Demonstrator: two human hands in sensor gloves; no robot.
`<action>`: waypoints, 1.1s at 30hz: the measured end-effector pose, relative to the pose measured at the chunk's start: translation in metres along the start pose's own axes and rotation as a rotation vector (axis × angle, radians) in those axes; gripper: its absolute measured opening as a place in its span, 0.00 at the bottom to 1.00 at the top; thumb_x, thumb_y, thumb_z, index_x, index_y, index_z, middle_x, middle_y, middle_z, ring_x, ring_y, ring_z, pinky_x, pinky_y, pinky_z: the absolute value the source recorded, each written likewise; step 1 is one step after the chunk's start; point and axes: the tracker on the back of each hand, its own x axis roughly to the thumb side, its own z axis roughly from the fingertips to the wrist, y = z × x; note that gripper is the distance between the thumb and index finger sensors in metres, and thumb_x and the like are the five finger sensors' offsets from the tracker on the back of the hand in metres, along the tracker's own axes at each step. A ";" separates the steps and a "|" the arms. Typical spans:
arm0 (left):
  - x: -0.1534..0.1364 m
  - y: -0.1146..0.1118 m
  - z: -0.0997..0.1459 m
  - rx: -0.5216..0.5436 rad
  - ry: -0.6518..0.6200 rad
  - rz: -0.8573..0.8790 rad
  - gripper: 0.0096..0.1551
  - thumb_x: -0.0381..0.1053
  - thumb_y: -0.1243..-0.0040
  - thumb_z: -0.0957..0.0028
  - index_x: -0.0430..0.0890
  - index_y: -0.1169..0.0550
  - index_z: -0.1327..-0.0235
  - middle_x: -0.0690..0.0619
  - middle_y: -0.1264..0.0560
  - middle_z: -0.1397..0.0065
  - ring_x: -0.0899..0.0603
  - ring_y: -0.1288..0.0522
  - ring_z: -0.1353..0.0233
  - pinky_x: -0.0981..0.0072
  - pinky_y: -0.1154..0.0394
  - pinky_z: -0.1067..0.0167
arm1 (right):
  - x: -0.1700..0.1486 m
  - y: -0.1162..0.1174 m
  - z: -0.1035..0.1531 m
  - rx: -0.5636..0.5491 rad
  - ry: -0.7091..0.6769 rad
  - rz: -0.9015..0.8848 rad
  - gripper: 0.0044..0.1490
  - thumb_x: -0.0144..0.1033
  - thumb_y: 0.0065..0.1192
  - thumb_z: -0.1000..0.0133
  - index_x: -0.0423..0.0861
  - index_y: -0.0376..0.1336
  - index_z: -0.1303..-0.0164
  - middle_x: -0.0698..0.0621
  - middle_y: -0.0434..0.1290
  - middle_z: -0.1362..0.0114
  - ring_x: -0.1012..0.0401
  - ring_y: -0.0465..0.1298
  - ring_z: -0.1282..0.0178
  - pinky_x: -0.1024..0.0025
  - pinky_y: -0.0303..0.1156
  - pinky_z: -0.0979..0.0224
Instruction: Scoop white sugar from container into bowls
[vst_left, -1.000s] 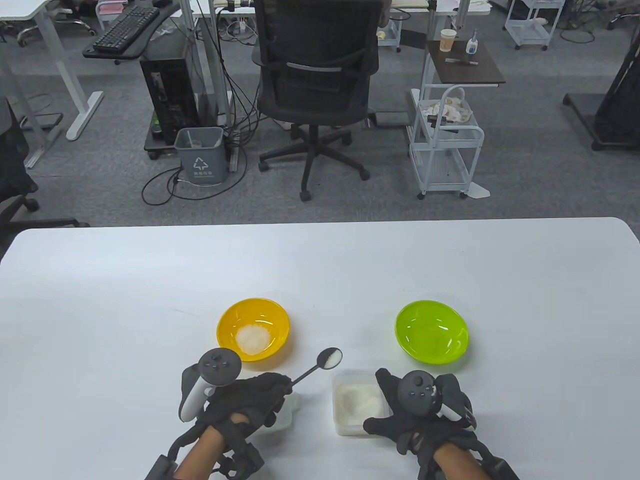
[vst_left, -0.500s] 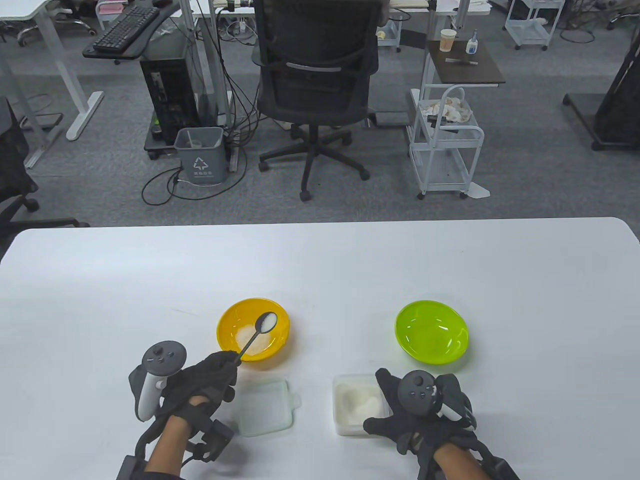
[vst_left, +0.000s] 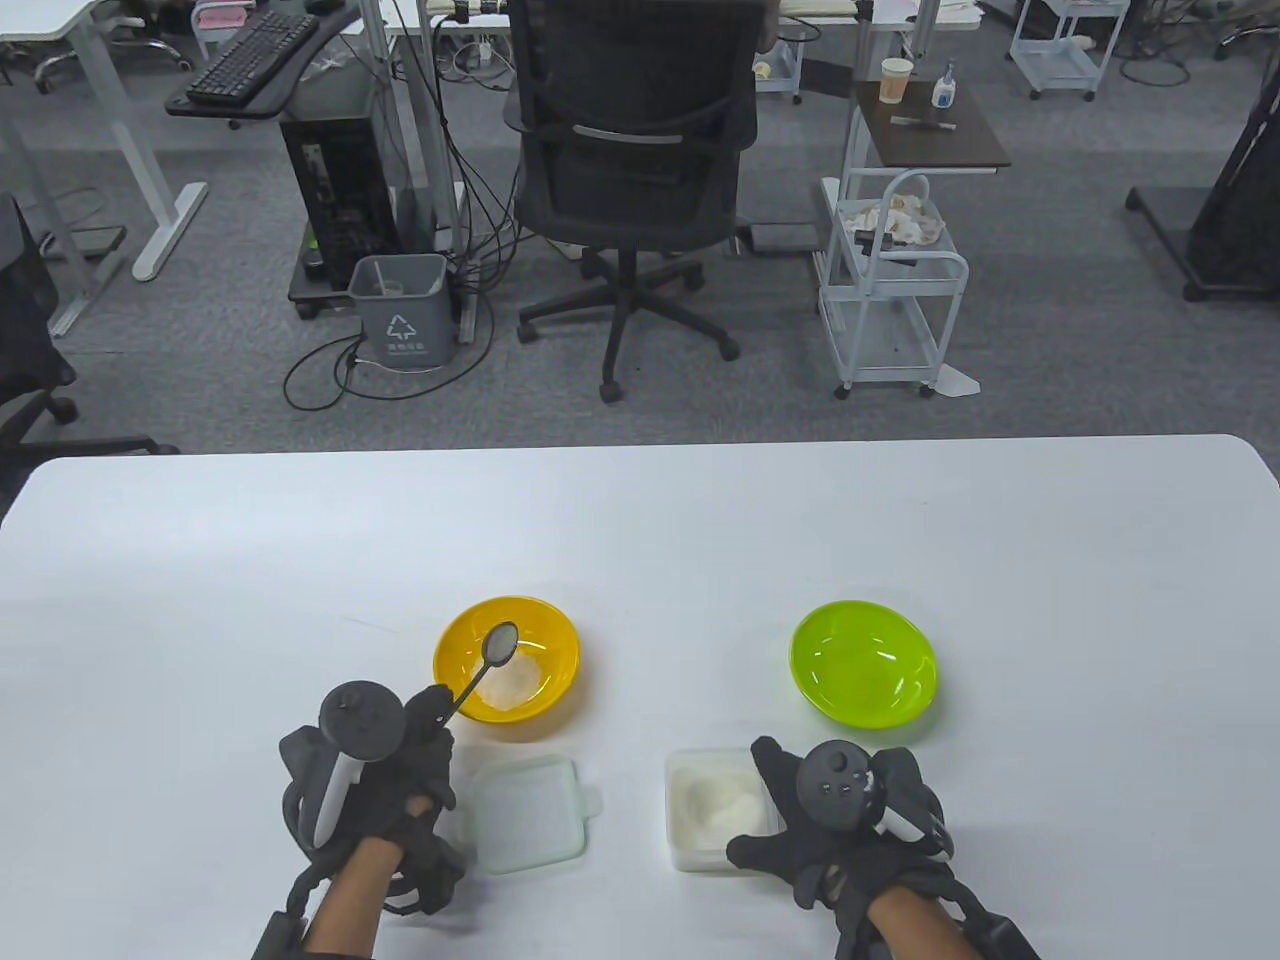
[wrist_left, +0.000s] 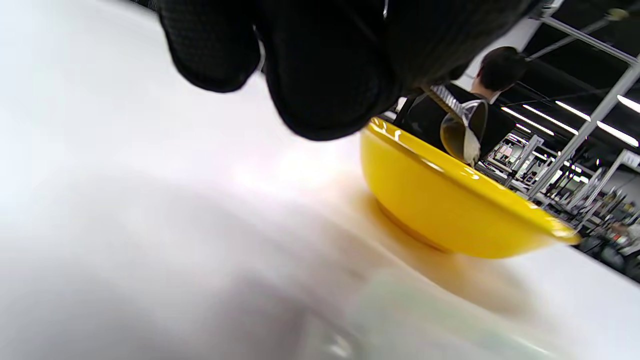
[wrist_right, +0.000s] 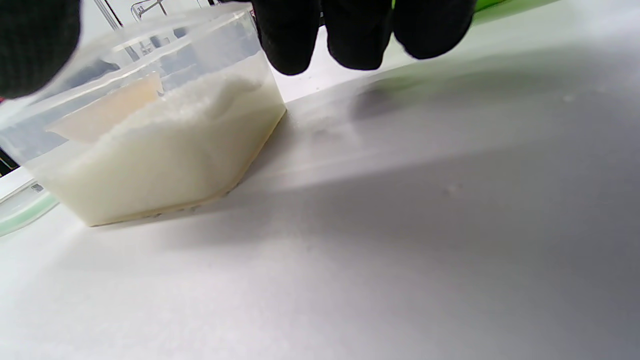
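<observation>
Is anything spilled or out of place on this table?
Hardly anything. A few faint white specks, possibly sugar grains, lie on the white table beside the clear plastic sugar container. The metal spoon is tipped over the yellow bowl, so the sugar falls inside. The round lime-green bowl holds no sugar.

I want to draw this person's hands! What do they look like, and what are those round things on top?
Both the left hand and the right hand wear black knitted gloves. The wrists carry black straps and thin cables; the forearms are bare. Each round thing is a tracker: a dark grey disc with small buttons and a white handle.
</observation>
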 end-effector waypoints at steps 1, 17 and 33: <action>0.003 0.001 0.002 0.043 -0.016 -0.067 0.31 0.53 0.38 0.53 0.69 0.26 0.33 0.61 0.22 0.34 0.56 0.16 0.52 0.52 0.24 0.37 | 0.000 0.000 0.000 0.000 0.000 0.000 0.63 0.74 0.60 0.54 0.58 0.35 0.19 0.47 0.51 0.12 0.44 0.55 0.13 0.44 0.57 0.18; 0.033 -0.007 0.018 0.286 -0.173 -0.510 0.30 0.55 0.38 0.53 0.65 0.26 0.34 0.63 0.24 0.33 0.57 0.16 0.50 0.54 0.24 0.35 | 0.000 0.000 0.000 -0.001 0.000 0.004 0.63 0.74 0.60 0.54 0.58 0.35 0.19 0.47 0.51 0.12 0.44 0.56 0.13 0.44 0.57 0.18; 0.059 -0.008 0.038 0.047 -0.232 -0.100 0.26 0.64 0.38 0.56 0.61 0.23 0.43 0.63 0.21 0.45 0.58 0.15 0.54 0.55 0.22 0.38 | 0.011 -0.004 0.005 -0.084 -0.001 0.111 0.62 0.73 0.61 0.54 0.53 0.42 0.18 0.43 0.55 0.15 0.44 0.59 0.15 0.42 0.55 0.18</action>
